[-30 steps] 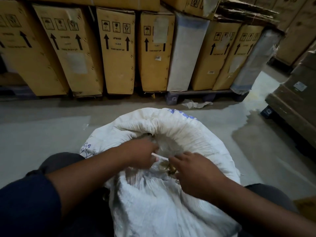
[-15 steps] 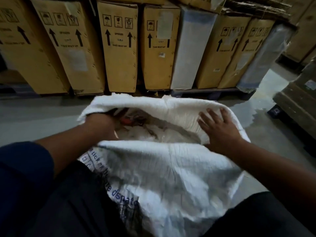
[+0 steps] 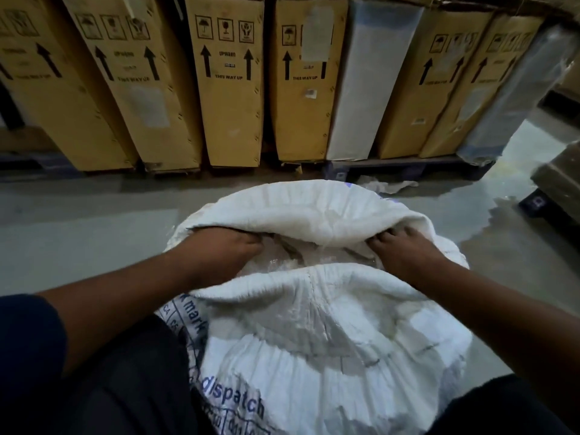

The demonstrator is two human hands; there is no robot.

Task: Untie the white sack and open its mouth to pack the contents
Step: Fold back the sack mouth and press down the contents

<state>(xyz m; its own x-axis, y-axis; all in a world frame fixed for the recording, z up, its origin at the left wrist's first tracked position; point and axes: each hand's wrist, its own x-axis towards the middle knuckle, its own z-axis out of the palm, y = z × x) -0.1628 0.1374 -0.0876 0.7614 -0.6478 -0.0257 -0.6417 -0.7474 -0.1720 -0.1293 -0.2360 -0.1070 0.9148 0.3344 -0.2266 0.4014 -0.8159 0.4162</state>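
The white sack (image 3: 314, 334) stands on the grey floor (image 3: 78, 233) directly in front of the person, between the 2 dark-clothed knees at the lower edge of the view. Blue print, including the word "dispatch", runs down the sack's left side. The sack's mouth is open in a narrow slit: the far rim folds over toward the person, and the near rim bunches up below it. Pale, crumpled contents (image 3: 301, 255) show in the gap between the 2 rims; what they are cannot be told.

The left hand (image 3: 219, 246) sits at the left end of the sack's mouth, with its fingers (image 3: 251, 243) curled in under the far rim and clenched on the fabric. The right hand (image 3: 405, 249) sits at the right end of the sack's mouth, with its fingers (image 3: 381, 241) also tucked under the far rim and gripping the fabric.

Beyond the sack, a row of tall cardboard boxes (image 3: 232, 83) marked "THIS WAY UP" with black arrows stands on a pallet (image 3: 405, 166). A crumpled white scrap (image 3: 389, 186) lies on the floor between the sack and the pallet.
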